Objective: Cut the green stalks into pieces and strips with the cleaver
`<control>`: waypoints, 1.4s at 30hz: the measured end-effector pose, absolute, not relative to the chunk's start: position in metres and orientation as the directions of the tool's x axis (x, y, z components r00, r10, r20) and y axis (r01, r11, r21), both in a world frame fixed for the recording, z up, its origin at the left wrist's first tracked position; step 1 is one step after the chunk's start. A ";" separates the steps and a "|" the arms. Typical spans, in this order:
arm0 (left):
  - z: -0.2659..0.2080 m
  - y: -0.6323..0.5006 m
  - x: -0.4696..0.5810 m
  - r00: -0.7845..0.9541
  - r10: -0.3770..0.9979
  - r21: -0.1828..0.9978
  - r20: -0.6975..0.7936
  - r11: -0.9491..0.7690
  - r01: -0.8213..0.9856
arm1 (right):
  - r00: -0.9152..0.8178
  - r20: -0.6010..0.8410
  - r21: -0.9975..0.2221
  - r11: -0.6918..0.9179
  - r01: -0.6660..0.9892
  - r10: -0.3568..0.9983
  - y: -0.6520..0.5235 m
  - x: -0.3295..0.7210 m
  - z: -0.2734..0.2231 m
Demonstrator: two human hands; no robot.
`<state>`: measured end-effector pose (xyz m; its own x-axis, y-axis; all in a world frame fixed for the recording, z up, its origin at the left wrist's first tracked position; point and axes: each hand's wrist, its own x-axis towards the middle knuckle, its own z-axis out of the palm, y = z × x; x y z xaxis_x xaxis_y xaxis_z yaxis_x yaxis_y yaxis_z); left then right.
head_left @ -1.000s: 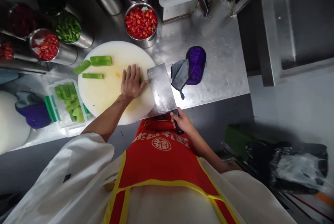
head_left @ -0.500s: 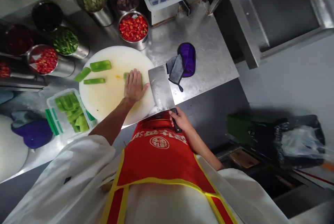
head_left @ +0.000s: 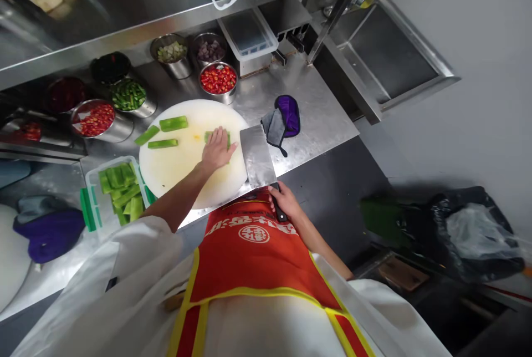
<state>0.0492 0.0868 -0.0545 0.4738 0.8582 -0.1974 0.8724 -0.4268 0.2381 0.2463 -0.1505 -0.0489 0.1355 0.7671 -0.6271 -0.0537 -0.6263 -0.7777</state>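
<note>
Stainless worktop point(head_left: 322, 110), round white cutting board point(head_left: 164, 166) along its front edge. My left grip point(head_left: 216, 149), unclenched, palm-down over cut green vegetable point(head_left: 206, 136) near the board's right edge, probably steadying it. Right grip point(head_left: 286, 200) clasps cleaver point(head_left: 257, 157) beside board, likely for safety. Vegetable: light green, partly covered, piece count unclear.

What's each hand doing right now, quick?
Left hand: open, laid flat on a green vegetable piece on the cutting board.
Right hand: closed, holding the cleaver by its handle.
</note>
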 end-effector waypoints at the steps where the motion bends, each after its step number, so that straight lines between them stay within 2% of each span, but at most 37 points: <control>1: -0.054 0.094 0.048 0.472 0.857 0.233 -0.205 -0.425 0.874 | 0.154 -0.630 -0.772 -0.635 -0.018 0.761 -0.149 0.246 -0.049; 7: -0.065 0.108 0.040 0.516 0.836 0.201 -0.187 -0.482 0.853 | 0.268 -0.580 -0.770 -0.625 0.127 0.769 -0.144 0.244 -0.045; 13: -0.071 0.095 0.038 0.538 0.833 0.225 -0.127 -0.504 0.834 | 0.281 -0.521 -0.805 -0.573 0.155 0.806 -0.143 0.238 -0.042; 16: -0.072 0.090 0.035 0.536 0.838 0.226 -0.103 -0.505 0.833 | 0.276 -0.464 -0.854 -0.508 0.114 0.842 -0.142 0.240 -0.033; 19: -0.072 0.085 0.031 0.542 0.834 0.226 -0.100 -0.512 0.829 | 0.252 -0.339 -0.935 -0.354 0.018 0.907 -0.141 0.245 -0.017; 21: -0.071 0.083 0.031 0.549 0.830 0.237 -0.104 -0.515 0.824 | 0.173 -0.293 -0.956 -0.285 -0.068 0.940 -0.141 0.248 -0.007; 23: -0.071 0.083 0.030 0.548 0.830 0.258 -0.108 -0.509 0.821 | 0.059 -0.318 -0.945 -0.312 -0.094 0.946 -0.141 0.252 0.000; 24: -0.070 0.083 0.029 0.547 0.830 0.274 -0.108 -0.504 0.819 | 0.018 -0.347 -0.937 -0.346 -0.045 0.938 -0.140 0.254 0.002; 26: -0.070 0.081 0.023 0.551 0.826 0.326 -0.115 -0.493 0.807 | -0.001 -0.376 -0.912 -0.370 0.176 0.927 -0.135 0.261 0.002; 29: -0.072 0.066 0.003 0.444 0.896 0.440 -0.036 -0.384 0.812 | -0.058 -0.284 -0.801 -0.203 0.563 0.957 -0.114 0.275 -0.001; 31: -0.075 0.046 -0.014 0.202 0.976 0.507 0.083 -0.216 0.834 | -0.185 -0.252 -0.665 -0.031 0.747 0.950 -0.090 0.285 -0.003; 33: -0.078 0.022 -0.025 -0.027 0.987 0.551 0.160 -0.067 0.832 | -0.288 -0.318 -0.475 0.111 0.873 0.903 -0.061 0.293 -0.005; 35: -0.082 -0.003 -0.024 -0.125 0.977 0.562 0.173 0.007 0.827 | -0.327 -0.415 -0.280 0.223 0.934 0.849 -0.032 0.297 -0.006; 37: -0.086 -0.024 -0.014 -0.168 0.973 0.562 0.159 0.051 0.826 | -0.356 -0.482 -0.156 0.321 0.934 0.801 -0.009 0.299 -0.007; 39: -0.089 -0.038 0.001 -0.251 0.956 0.572 0.150 0.123 0.811 | -0.405 -0.521 -0.116 0.408 0.906 0.751 0.008 0.301 -0.008; 42: -0.094 -0.052 0.021 -0.410 0.902 0.597 0.139 0.254 0.761 | -0.483 -0.533 -0.135 0.494 0.859 0.695 0.021 0.307 -0.011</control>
